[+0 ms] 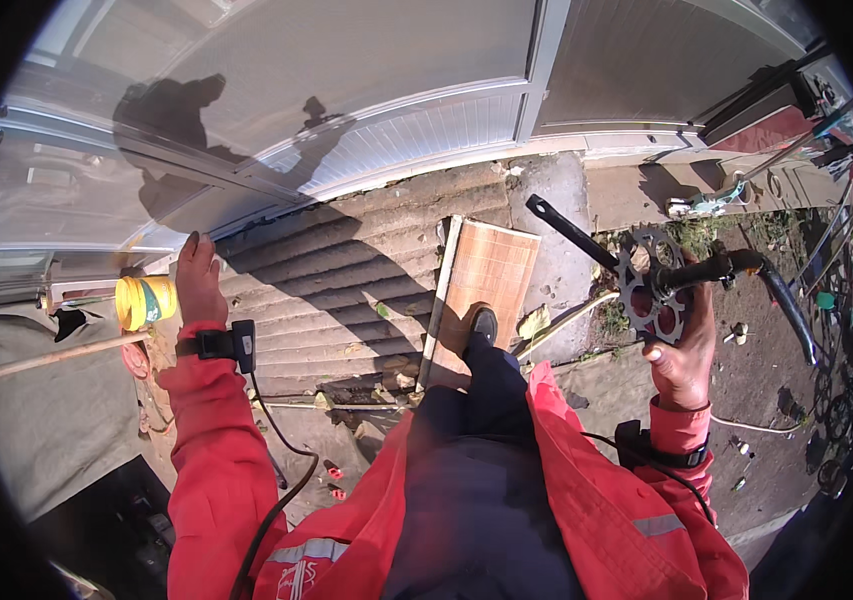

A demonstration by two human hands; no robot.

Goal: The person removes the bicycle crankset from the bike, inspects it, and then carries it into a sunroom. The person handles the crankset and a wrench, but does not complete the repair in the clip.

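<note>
My right hand [688, 362] is closed around a bicycle crankset, held up at the right. Its toothed grey chainring [630, 292] faces me, and my thumb lies at the ring's lower edge. One black crank arm [574, 235] points to the upper left; a second bent black arm [788, 308] reaches out to the right. The other fingers are partly hidden behind the crankset. Out at the left, my left hand [202, 285] holds nothing, its fingers stretched upward. It is nearest to a yellow bucket [132, 303]. Both sleeves are red, with black bands at the wrists.
My shoe [483, 322] rests on a tilted, wood-coloured panel [491, 262] lying on ridged steps [326, 290]. Grey-framed doors [376, 70] stand ahead, with my shadow on them. A wooden pole [56, 360] extends at left. Bicycle parts [831, 395] crowd the far right.
</note>
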